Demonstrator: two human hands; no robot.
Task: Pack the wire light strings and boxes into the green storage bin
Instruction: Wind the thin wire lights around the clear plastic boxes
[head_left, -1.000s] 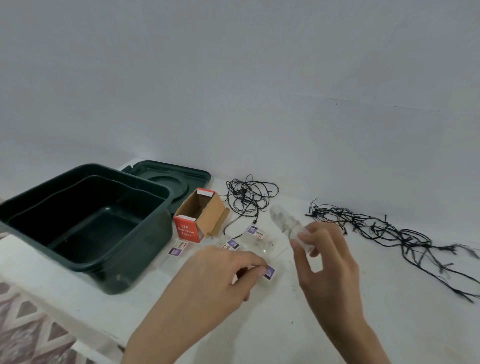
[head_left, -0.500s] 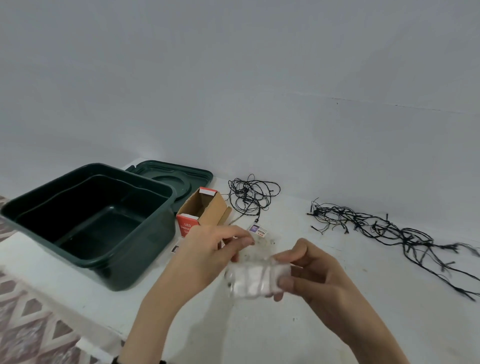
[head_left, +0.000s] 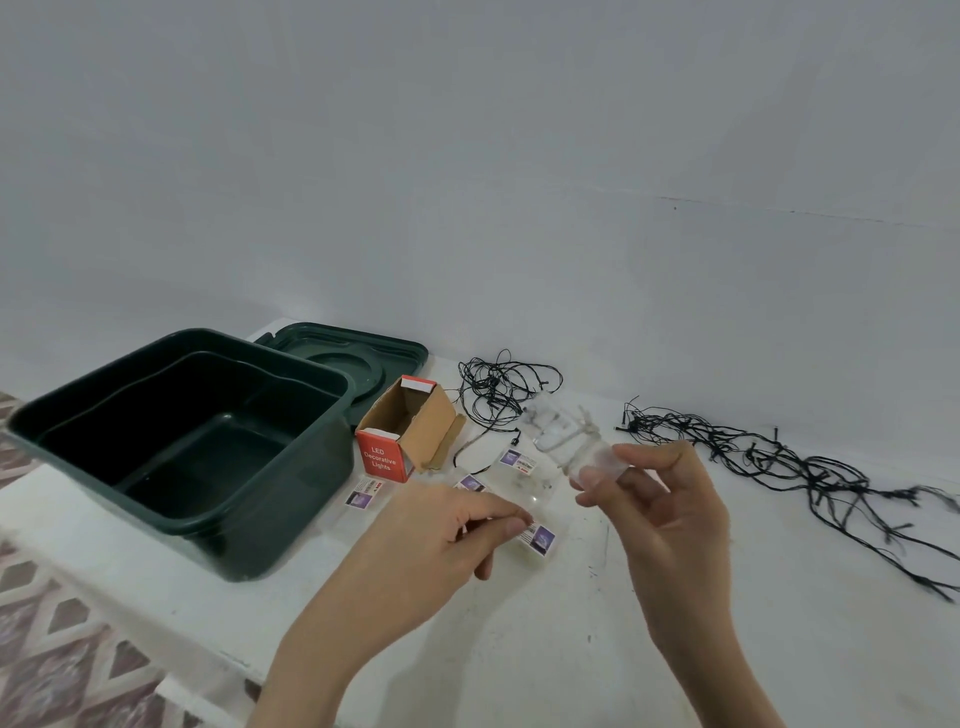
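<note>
**Progress.** The green bin (head_left: 291, 499) is found standing open at the left end of the bench (head_left: 571, 649), and nothing is seen inside it. Its lid (head_left: 358, 353) is laid flat behind it. No item is judged packed yet; the whole task remains.

- Cardboard box (head_left: 410, 431): lying open on its side, just beside the bin.
- Small wire bundle (head_left: 498, 389): loose on the bench behind the box.
- Long wire bundle (head_left: 779, 467): spread out well to the right.
- Several labelled packets are scattered in front of the box.

**Hands.**
- A clear packet (head_left: 561, 436) is held off the bench by the right hand (head_left: 660, 509). Its near end is pinched between thumb and fingers (head_left: 639, 488). A pale coiled string is made out inside, though blurred.
- The thumb and forefinger of the left hand (head_left: 441, 535) are closed together at the edge of a labelled packet (head_left: 540, 538) on the bench, which appears to be pinched.

**Change noted.** Half a second earlier the clear packet was held crosswise, with both hands at it. It has since been tilted on end by the right hand alone, and the left hand has been lowered to the bench. The bin, box and bundles are unmoved.
</note>
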